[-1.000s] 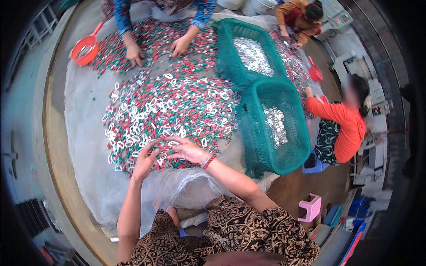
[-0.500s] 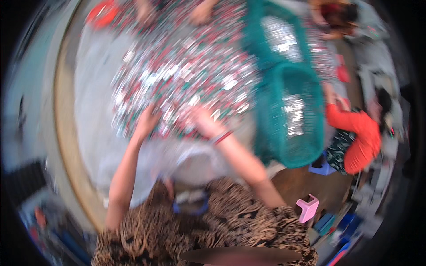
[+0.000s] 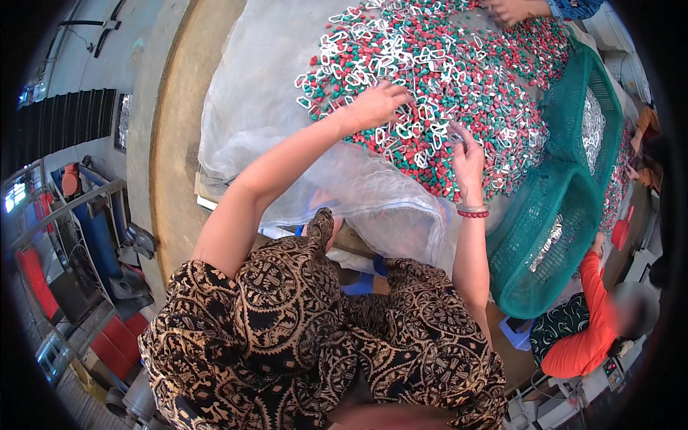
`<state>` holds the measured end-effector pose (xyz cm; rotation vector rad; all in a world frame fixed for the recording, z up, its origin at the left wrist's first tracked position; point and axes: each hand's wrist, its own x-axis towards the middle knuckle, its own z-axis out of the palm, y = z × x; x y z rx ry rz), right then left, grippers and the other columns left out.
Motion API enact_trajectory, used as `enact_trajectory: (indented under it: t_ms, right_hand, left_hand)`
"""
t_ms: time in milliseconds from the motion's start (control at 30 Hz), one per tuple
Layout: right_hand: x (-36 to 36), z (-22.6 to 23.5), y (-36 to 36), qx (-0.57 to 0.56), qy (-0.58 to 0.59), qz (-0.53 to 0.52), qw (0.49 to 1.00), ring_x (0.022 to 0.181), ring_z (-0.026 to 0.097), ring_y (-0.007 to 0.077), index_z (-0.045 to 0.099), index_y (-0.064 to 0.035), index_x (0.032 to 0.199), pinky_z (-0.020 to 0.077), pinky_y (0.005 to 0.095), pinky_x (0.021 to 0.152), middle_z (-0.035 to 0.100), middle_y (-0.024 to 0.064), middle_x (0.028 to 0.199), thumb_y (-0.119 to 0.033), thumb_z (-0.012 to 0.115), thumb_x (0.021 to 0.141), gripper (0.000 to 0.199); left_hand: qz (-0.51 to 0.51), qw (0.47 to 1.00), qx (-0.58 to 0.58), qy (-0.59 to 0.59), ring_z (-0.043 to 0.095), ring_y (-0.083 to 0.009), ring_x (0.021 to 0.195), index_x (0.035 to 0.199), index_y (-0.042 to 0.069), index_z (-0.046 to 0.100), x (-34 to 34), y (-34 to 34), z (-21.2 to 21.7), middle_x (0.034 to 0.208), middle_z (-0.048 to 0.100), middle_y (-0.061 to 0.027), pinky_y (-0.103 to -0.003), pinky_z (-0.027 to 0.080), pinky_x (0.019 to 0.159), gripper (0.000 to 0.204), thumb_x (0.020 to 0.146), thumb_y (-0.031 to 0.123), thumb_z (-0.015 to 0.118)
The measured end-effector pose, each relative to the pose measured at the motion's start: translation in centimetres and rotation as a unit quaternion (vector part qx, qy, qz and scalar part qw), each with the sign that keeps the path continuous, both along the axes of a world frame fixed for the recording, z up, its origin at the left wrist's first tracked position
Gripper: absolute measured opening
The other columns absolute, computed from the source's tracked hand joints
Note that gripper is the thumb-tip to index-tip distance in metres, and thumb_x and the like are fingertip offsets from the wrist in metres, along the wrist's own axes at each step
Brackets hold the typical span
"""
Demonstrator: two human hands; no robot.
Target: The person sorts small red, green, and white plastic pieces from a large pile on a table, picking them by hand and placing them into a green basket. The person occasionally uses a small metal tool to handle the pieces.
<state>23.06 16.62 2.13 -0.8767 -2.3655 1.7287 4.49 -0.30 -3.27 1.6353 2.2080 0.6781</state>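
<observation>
A wide pile of small red and green pebble-like pieces [image 3: 502, 107] lies ahead of me, with many pale, silvery elongated metal links [image 3: 390, 68] scattered through it. My left hand [image 3: 376, 107] reaches over the near left part of the pile, fingers spread among the links and slightly blurred. My right hand [image 3: 468, 158], with a red bead bracelet [image 3: 473, 213] at the wrist, is at the near edge of the pile to the right. Its thumb and fingers are curled together around something greyish, too small to make out.
Two green plastic baskets [image 3: 502, 276] with silvery links inside stand to the right. A translucent mesh sheet [image 3: 387, 208] lies under the pile's near edge. Another person's hand [image 3: 516, 8] is at the far edge. A person in orange [image 3: 588, 330] sits at the right.
My view has turned left, so the pile and baskets now sit further right. Both hands were blurred over the pile; now the left is spread and the right is curled.
</observation>
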Motion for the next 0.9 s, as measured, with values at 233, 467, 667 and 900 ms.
enact_trajectory:
  t_ms: [233,467,667,900]
  right_hand:
    - [-0.2,-0.3,0.7,-0.310,0.031,-0.066,0.948,0.081,0.062,0.0164,0.055,0.0030,0.119,0.0534,0.0273,0.069,0.062,0.0094,0.093,-0.008,0.053,0.088,0.033]
    - [-3.9,-4.8,-1.5,0.281,-0.115,0.163,0.939,0.075,0.065,0.0302,0.063,-0.0032,0.105,0.0499,0.0411,0.067,0.066,0.0153,0.093,-0.020,0.063,0.082,0.028]
    - [-2.6,-4.8,-1.7,0.194,-0.146,0.159,0.957,0.067,0.062,0.0256,0.061,-0.0023,0.083,0.0483,0.0376,0.062,0.064,0.0119,0.069,-0.020,0.069,0.076,0.021]
    - [0.1,-2.2,0.2,-0.192,-0.094,-0.018,0.977,0.048,0.041,0.0035,0.056,-0.0068,0.073,0.0303,0.0202,0.041,0.046,-0.0056,0.059,-0.021,0.069,0.082,0.021]
  left_hand:
    - [-0.008,0.986,-0.165,-0.014,0.062,-0.0299,0.091,0.101,0.004,0.060,1.4,1.8,-0.9,0.093,0.065,-0.0118,-0.042,0.051,0.075,0.022,0.081,0.013,0.061]
    - [0.104,0.833,-0.020,-0.542,0.065,-0.0169,0.090,0.106,0.001,0.065,-1.2,-3.6,3.0,0.104,0.066,-0.0108,-0.030,0.052,0.072,0.025,0.091,0.019,0.056]
    - [0.091,0.586,0.128,-0.795,0.059,-0.0172,0.083,0.093,-0.002,0.065,-1.4,-5.6,3.8,0.100,0.061,-0.0131,-0.029,0.051,0.070,0.015,0.086,0.007,0.054]
    - [0.093,0.962,-0.122,-0.226,0.063,-0.0260,0.077,0.089,-0.003,0.065,2.6,-5.5,-0.1,0.081,0.064,-0.0174,-0.037,0.050,0.068,0.032,0.080,0.027,0.068]
